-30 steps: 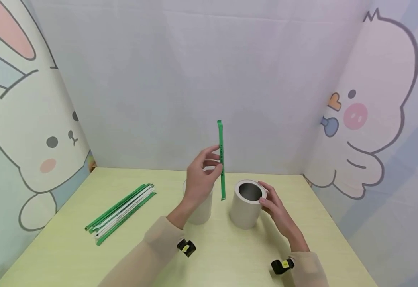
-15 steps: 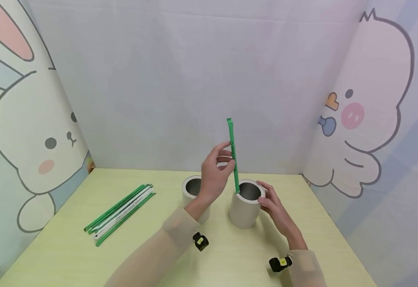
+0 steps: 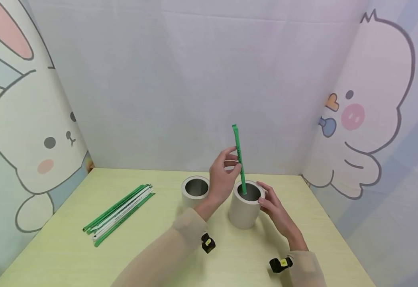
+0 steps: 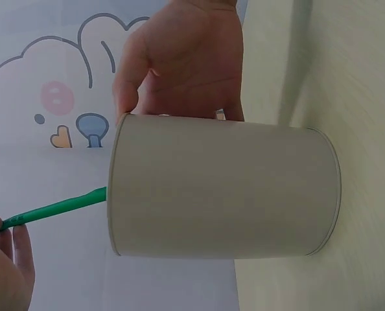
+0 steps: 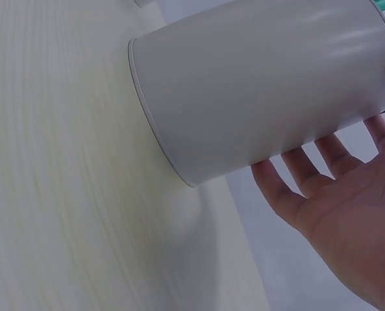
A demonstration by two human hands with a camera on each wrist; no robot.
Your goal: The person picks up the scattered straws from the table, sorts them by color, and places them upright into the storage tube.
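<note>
My left hand (image 3: 221, 178) pinches a straw in a printed green wrapper (image 3: 238, 143) between thumb and fingers. The straw stands nearly upright, its lower end inside the mouth of the right-hand white cup (image 3: 244, 214), which has a dark metallic inside. In the left wrist view the wrapped straw (image 4: 63, 207) passes behind the cup's rim. My right hand (image 3: 277, 209) holds that cup from its right side, thumb near the rim. Fingertips (image 5: 270, 178) touch the cup wall (image 5: 244, 84) in the right wrist view. The cup stands upright on the table.
Another white cup (image 3: 191, 200) stands just left, partly behind my left hand and wrist. A bundle of green and white wrapped straws (image 3: 120, 213) lies slanted on the left of the pale yellow table (image 3: 69, 263). A plain back wall (image 3: 165, 91) and printed side walls enclose the table.
My left hand has moved right with the green-wrapped straw, then lowered it so its bottom end is inside the right cup's mouth. My right hand stays on the cup.
</note>
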